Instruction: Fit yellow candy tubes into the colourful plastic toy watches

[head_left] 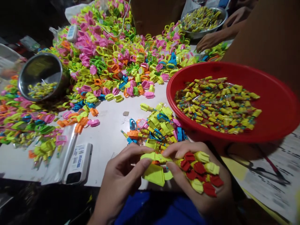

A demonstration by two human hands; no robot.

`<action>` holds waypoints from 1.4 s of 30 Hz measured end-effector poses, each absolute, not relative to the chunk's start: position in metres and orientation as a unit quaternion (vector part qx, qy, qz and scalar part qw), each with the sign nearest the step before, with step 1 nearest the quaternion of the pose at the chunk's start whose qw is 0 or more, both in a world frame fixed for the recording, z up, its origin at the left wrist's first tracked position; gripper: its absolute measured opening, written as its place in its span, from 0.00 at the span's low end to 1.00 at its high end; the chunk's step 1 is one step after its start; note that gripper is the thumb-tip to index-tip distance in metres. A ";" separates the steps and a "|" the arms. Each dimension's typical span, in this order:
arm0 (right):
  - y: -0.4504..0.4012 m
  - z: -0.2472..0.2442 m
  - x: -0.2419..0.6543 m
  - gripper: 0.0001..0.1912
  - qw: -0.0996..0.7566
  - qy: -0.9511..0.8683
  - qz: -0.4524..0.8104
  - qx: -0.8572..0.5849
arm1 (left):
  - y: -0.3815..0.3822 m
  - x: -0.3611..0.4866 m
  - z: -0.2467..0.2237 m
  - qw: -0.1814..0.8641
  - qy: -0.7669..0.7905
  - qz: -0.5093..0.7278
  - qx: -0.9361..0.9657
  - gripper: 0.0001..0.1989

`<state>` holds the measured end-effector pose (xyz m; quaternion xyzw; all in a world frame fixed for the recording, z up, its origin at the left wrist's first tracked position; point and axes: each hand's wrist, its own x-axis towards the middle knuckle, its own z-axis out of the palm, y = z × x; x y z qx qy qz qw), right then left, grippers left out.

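Near the table's front edge, my left hand (127, 173) pinches a yellow-green plastic piece (153, 174) between thumb and fingers. My right hand (194, 175) has its thumb and forefinger at the right end of that same piece. Its palm also cradles a bunch of small sticks with red and yellow ends (199, 170). A small orange-red bit shows inside the yellow-green piece. Just beyond my fingertips lies a mixed pile of yellow, blue, pink and orange pieces (159, 125), some with patterned sticks in them.
A red basin (276, 103) of yellow sticks stands at the right, by eyeglasses (262, 172) on printed paper. A steel bowl (59, 76) is at the left, a white device (78, 162) nearer. A large heap of colourful pieces (112, 62) lies behind; another person's hand (208, 40) reaches in.
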<state>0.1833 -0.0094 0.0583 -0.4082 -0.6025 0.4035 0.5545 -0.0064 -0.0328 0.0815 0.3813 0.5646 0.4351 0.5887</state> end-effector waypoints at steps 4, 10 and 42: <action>-0.004 0.052 0.194 0.23 0.508 -0.646 0.430 -0.374 | -0.023 -0.014 0.088 0.594 0.551 0.378 0.448 0.09; -0.002 0.045 0.203 0.25 0.467 -0.678 0.457 -0.337 | -0.017 -0.017 0.089 0.574 0.555 0.342 0.496 0.08; -0.012 0.057 0.189 0.18 0.556 -0.526 0.525 -0.373 | -0.024 -0.011 0.087 0.602 0.545 0.394 0.430 0.08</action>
